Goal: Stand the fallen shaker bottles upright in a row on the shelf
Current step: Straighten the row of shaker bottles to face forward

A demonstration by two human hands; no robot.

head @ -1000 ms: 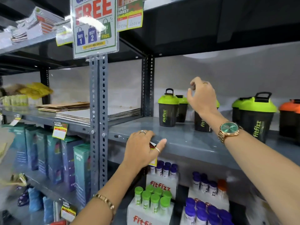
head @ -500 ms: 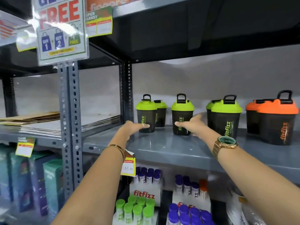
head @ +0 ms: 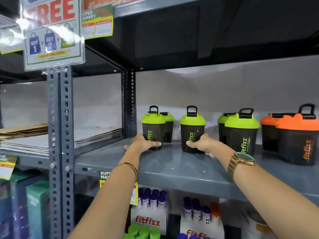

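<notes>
Several dark shaker bottles stand upright on the grey shelf (head: pixel 172 168). My left hand (head: pixel 144 144) wraps the base of the leftmost green-lidded shaker (head: pixel 152 128). My right hand (head: pixel 202 144) grips the base of the second green-lidded shaker (head: pixel 192 130). Behind the leftmost one stands another green-lidded shaker (head: pixel 168 126), partly hidden. Further right a green-lidded shaker (head: pixel 241 133) stands in front of another one, and at the far right an orange-lidded shaker (head: pixel 298 138) does the same.
A perforated steel upright (head: pixel 59 135) with a "FREE" offer sign (head: pixel 51 31) stands at left. Flat cardboard sheets (head: pixel 34 138) lie on the neighbouring shelf. Below are fitfizz boxes (head: pixel 148 219) of small capped bottles and a price tag (head: pixel 105 176) on the shelf edge.
Both hands have reached in from the shelf edge and closed around the bases of the two left green-lidded shakers. The view has shifted closer and to the right.
</notes>
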